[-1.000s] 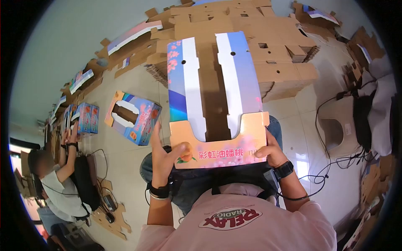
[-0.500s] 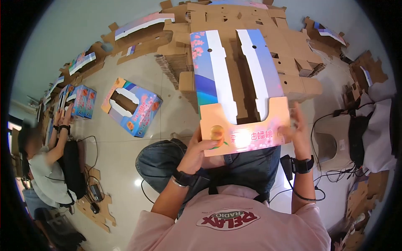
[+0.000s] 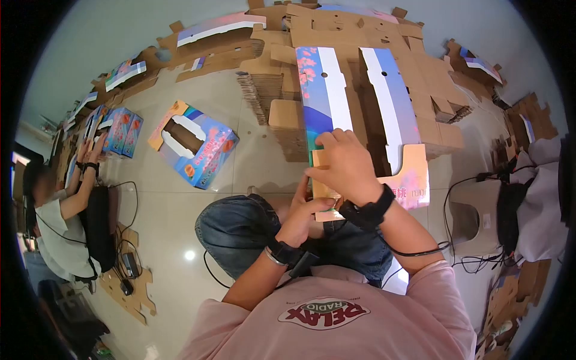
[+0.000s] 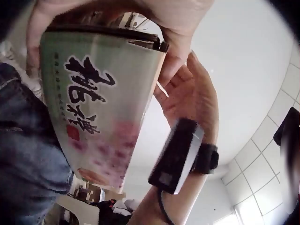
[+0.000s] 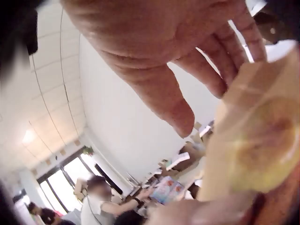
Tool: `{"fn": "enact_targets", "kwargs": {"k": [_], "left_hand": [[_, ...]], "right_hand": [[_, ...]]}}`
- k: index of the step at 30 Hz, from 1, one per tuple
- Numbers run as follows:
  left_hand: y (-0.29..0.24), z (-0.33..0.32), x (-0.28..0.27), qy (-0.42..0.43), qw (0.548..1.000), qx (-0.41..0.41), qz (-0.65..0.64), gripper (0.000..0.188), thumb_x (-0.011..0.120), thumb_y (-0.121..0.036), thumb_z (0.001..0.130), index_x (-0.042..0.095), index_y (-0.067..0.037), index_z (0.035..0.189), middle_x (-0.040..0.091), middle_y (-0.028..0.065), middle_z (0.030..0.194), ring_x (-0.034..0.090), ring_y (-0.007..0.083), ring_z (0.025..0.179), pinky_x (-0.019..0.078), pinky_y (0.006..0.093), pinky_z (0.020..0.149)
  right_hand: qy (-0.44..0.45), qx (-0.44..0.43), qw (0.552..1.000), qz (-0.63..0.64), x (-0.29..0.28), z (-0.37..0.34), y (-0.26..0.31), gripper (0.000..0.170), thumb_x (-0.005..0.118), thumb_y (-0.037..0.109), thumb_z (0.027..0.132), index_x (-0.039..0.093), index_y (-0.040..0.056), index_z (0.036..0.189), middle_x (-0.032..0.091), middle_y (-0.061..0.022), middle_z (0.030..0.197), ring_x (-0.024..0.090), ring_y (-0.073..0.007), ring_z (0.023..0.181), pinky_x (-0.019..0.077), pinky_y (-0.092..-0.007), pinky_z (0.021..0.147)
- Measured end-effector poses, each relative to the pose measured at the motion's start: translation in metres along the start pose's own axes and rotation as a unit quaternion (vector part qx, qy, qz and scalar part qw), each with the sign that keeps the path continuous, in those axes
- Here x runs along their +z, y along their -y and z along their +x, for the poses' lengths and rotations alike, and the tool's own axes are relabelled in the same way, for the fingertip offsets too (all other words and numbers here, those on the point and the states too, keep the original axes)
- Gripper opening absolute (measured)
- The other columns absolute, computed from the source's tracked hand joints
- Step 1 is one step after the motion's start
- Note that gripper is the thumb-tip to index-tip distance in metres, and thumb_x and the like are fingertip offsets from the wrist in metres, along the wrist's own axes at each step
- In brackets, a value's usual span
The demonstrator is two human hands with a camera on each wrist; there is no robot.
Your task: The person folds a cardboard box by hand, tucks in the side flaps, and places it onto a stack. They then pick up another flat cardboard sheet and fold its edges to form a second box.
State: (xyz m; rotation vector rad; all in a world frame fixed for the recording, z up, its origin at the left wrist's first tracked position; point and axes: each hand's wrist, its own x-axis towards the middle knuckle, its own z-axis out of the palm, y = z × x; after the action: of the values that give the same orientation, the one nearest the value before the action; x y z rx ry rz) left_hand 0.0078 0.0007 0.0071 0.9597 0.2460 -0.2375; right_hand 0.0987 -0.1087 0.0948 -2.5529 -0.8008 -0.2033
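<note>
A printed cardboard fruit box (image 3: 401, 108), blue and purple with an orange peach-printed front panel, is tilted in front of me, its top slot showing brown inside. My left hand (image 3: 295, 219) grips the box's near left corner, thumb on the front panel and fingers beneath. My right hand (image 3: 350, 167) is crossed over the front panel, its fingers at the left side edge just above that corner. In the right wrist view the right thumb stands away from the orange panel (image 5: 253, 140). The left wrist view shows the box's end face (image 4: 96, 108) with dark lettering.
A finished-looking matching box (image 3: 201, 147) stands on the tiled floor to the left. Behind are stacks of flat brown cardboard (image 3: 285, 129). At left, another person (image 3: 66, 210) handles similar boxes (image 3: 123, 132). A grey stool (image 3: 471, 210) and cables are at right.
The box has moved to the right in the head view. My right hand has left the panel's right end and crossed to the left corner; the left hand keeps its grip.
</note>
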Motion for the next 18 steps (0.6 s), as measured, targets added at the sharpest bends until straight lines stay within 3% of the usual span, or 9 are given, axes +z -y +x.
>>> {"fn": "enact_targets", "kwargs": {"k": [6, 9, 15, 18], "left_hand": [[-0.001, -0.005, 0.005, -0.004, 1.0, -0.005, -0.03, 0.076, 0.064, -0.004, 0.077, 0.029, -0.003, 0.145, 0.052, 0.0085, 0.129, 0.052, 0.0189, 0.118, 0.0423, 0.0327, 0.099], [-0.002, -0.007, 0.005, 0.009, 0.999, -0.005, -0.05, 0.075, 0.064, -0.003, 0.078, 0.029, -0.003, 0.145, 0.051, 0.0084, 0.129, 0.051, 0.0182, 0.118, 0.0411, 0.0319, 0.099], [-0.001, -0.006, 0.006, 0.0, 1.0, -0.003, -0.026, 0.07, 0.064, -0.005, 0.078, 0.033, -0.001, 0.141, 0.054, 0.0086, 0.126, 0.052, 0.0186, 0.117, 0.0397, 0.0313, 0.1], [-0.004, -0.006, 0.007, -0.006, 1.0, -0.011, -0.006, 0.068, 0.066, -0.008, 0.077, 0.035, 0.0, 0.137, 0.055, 0.0085, 0.123, 0.053, 0.0191, 0.116, 0.0397, 0.0317, 0.1]], "right_hand": [[0.079, 0.054, 0.994, -0.043, 0.011, 0.011, 0.006, 0.043, 0.078, 0.038, 0.063, 0.063, 0.0021, 0.082, 0.063, -0.0136, 0.084, 0.064, -0.0331, 0.076, 0.0515, -0.0407, 0.066], [0.081, 0.057, 0.994, -0.036, 0.016, 0.011, 0.003, 0.038, 0.076, 0.035, 0.062, 0.064, 0.0025, 0.077, 0.063, -0.0136, 0.079, 0.065, -0.0338, 0.075, 0.0516, -0.0413, 0.066], [-0.023, 0.107, 0.99, 0.09, 0.031, 0.0, -0.004, 0.027, 0.073, 0.024, 0.059, 0.066, 0.0051, 0.077, 0.065, -0.0127, 0.08, 0.064, -0.0326, 0.073, 0.0511, -0.0403, 0.067], [-0.017, 0.146, 0.981, 0.123, 0.03, 0.0, -0.001, 0.026, 0.074, 0.022, 0.057, 0.066, 0.0053, 0.075, 0.065, -0.012, 0.08, 0.063, -0.032, 0.073, 0.0504, -0.0393, 0.066]]}}
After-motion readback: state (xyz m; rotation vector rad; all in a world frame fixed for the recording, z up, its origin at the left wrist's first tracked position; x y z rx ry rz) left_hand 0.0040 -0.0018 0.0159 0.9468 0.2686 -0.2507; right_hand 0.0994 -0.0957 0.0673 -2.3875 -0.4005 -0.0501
